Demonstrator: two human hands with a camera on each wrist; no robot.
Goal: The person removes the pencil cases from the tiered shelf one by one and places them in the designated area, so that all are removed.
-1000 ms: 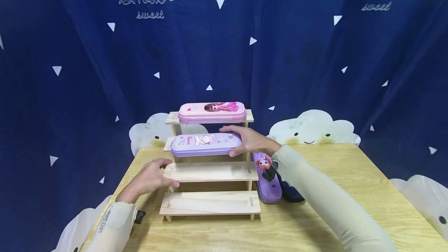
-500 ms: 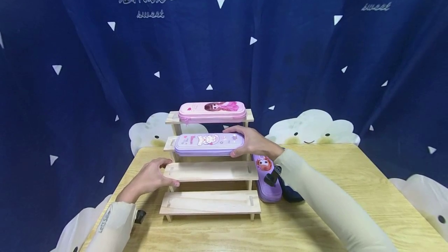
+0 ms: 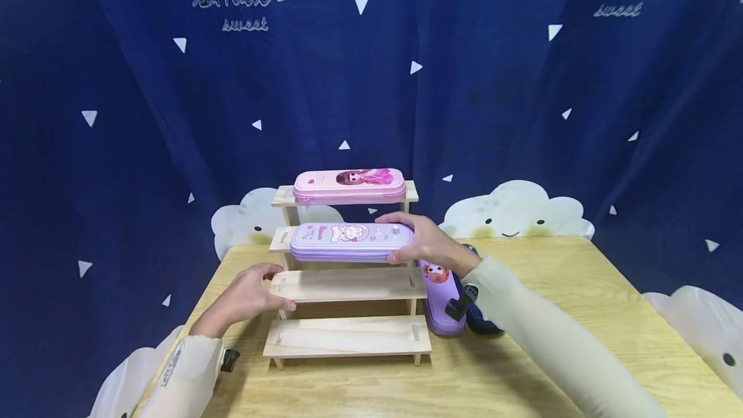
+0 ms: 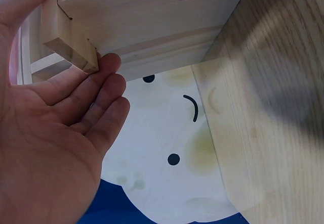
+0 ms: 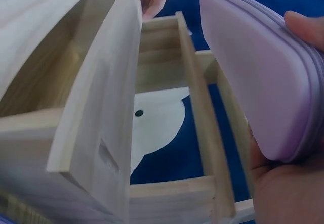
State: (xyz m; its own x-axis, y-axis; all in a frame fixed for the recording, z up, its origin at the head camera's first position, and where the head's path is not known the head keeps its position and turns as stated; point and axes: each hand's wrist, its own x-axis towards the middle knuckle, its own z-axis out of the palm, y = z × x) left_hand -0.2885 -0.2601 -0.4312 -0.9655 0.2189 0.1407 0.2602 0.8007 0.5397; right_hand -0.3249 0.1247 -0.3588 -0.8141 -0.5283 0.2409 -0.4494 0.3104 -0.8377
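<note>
Gripping the right end of the lavender case (image 3: 348, 244), the right hand (image 3: 420, 238) holds it at the second-highest shelf (image 3: 282, 237) of the wooden rack (image 3: 348, 337); contact with that shelf cannot be told. The left hand (image 3: 249, 293) grasps the left end of the next shelf down (image 3: 348, 284). The case is probably light, its shell stiff and smooth enough to slip; a hold across both long sides nearer the middle would likely balance better. On the far top shelf (image 3: 411, 191), a pink case (image 3: 349, 187) may crowd the fingers; a purple case (image 3: 438, 295) and a dark blue case (image 3: 482, 322) lie right of the rack
</note>
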